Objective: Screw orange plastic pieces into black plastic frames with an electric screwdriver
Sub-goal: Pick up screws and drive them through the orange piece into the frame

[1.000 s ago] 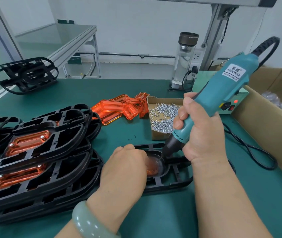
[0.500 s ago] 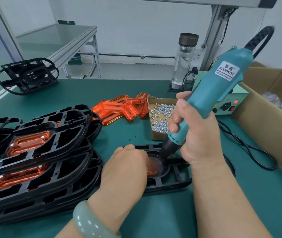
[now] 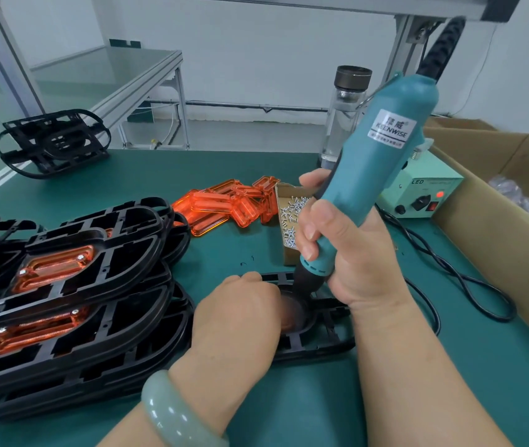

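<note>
A black plastic frame (image 3: 321, 343) lies flat on the green bench in front of me, with an orange piece (image 3: 290, 312) seated in its middle. My left hand (image 3: 237, 321) rests knuckles-up on the frame and covers most of that piece; its fingertips are hidden. My right hand (image 3: 340, 250) grips a teal electric screwdriver (image 3: 376, 162), held steeply. Its black nose (image 3: 302, 283) points down onto the orange piece just right of my left hand.
Finished frames with orange pieces (image 3: 63, 301) are stacked at the left. Loose orange pieces (image 3: 224, 204) and an open box of screws (image 3: 289, 221) lie behind the work. A power unit (image 3: 418, 195), its cable (image 3: 469, 285), a water bottle (image 3: 344, 121), a cardboard box (image 3: 498, 227) and one black frame (image 3: 53, 143) stand around.
The screwdriver has tilted more upright and shifted left, its top swinging toward me. My left hand has stayed on the frame.
</note>
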{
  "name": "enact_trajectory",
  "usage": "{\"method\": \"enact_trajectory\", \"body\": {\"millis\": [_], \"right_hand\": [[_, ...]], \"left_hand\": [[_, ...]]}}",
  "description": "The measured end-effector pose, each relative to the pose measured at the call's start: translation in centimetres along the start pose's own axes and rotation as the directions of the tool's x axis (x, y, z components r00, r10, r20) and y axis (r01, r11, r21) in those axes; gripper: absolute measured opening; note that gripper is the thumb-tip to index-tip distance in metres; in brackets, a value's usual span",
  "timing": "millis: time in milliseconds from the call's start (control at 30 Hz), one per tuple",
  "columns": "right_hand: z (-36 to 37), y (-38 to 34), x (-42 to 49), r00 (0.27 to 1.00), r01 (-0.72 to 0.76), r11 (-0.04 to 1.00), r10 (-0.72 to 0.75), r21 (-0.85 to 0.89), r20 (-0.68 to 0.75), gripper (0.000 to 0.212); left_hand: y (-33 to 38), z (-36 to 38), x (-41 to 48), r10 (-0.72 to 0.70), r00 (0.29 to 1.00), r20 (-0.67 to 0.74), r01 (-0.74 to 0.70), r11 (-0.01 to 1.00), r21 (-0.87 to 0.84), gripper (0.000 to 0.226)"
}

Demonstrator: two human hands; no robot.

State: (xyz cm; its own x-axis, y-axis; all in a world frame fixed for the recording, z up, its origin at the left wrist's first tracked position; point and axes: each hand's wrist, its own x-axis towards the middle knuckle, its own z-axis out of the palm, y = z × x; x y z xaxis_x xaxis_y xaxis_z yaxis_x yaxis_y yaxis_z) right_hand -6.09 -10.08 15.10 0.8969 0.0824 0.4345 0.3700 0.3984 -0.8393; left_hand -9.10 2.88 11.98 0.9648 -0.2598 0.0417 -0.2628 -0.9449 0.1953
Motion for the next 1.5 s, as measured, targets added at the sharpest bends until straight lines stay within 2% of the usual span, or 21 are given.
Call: {"method": "enact_trajectory", "body": {"millis": [167,267,400,600,733,900,1000,1100,1267,1500], "right_hand": [[-0.1,0.3,0.2,0.999,0.0,0.999,0.002,0.046,-0.039,0.022],[-0.2,0.3,0.1,0.999,-0.001,0.999,0.004,0.055,-0.054,0.01],[-0.2,0.4,0.1,0.995,-0.011,0.999,0.015,0.045,-0.094,0.017],[-0.1,0.2,-0.1,0.999,-0.003,1.0,0.003,0.0,-0.032,0.028],[0.0,0.2,0.0,0.998,-0.01,1.0,0.011,0.024,-0.064,0.019],[0.4,0.4,0.3,0.988,-0.023,1.0,0.021,-0.013,-0.152,0.029],[0.6,0.4,0.5,0.98,-0.03,0.999,0.022,-0.04,-0.197,0.025],[0.3,0.4,0.3,0.978,-0.019,0.999,0.014,-0.026,-0.207,0.013],[0.1,0.3,-0.1,0.984,0.015,1.0,-0.014,0.002,-0.179,0.019],[1.1,0.4,0.0,0.981,0.031,0.989,-0.058,-0.146,-0.183,0.01]], "left_hand": [[0.0,0.0,0.1,-0.004,1.0,0.01,0.004,1.0,0.01,0.02],[0.0,0.0,0.1,-0.003,1.0,0.007,0.002,1.0,0.009,0.019],[-0.1,0.2,0.1,-0.005,1.0,0.0,0.005,1.0,-0.003,0.021],[-0.2,0.1,0.1,-0.002,1.0,0.003,0.002,1.0,-0.006,0.022],[-0.2,0.1,0.2,0.001,1.0,0.013,-0.001,1.0,-0.002,0.022],[-0.1,0.1,0.2,0.008,1.0,0.016,-0.008,1.0,0.025,0.022],[-0.1,0.1,0.2,0.007,1.0,0.021,-0.007,0.999,0.031,0.022],[0.0,0.0,0.3,0.002,1.0,0.03,-0.003,0.999,0.036,0.022],[-0.1,0.1,0.3,0.004,1.0,0.028,-0.005,0.999,0.033,0.022],[-0.1,0.2,0.2,0.0,1.0,0.018,-0.001,0.999,0.041,0.022]]}}
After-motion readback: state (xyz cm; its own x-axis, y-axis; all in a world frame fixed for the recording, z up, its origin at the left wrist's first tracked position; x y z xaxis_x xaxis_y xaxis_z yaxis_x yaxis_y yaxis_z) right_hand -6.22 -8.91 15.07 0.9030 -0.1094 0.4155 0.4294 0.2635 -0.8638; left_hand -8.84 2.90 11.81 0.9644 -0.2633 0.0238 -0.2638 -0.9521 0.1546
